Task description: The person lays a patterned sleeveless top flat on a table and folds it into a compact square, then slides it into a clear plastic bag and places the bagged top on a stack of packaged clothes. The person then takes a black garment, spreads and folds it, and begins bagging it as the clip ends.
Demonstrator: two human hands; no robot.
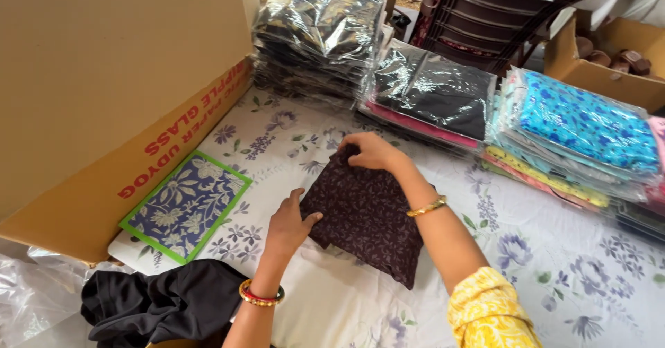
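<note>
Hands: my left hand (287, 224) lies flat on the near-left edge of the folded cloth (364, 216); my right hand (373, 151) pinches its far corner.
Cloth: dark maroon, small leafy print, mid-bedsheet (540, 251).
Packages: clear-wrapped stacks (443, 88) line the far edge; blue floral packet (185, 206) left, beside the cardboard box (104, 91).

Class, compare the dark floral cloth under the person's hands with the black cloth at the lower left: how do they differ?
The dark floral cloth is folded flat into a neat block; the black cloth lies crumpled. The floral cloth carries a small pale print; the black one looks plain. The left hand and right hand touch the floral cloth; nothing touches the black one. Both are unwrapped.
</note>
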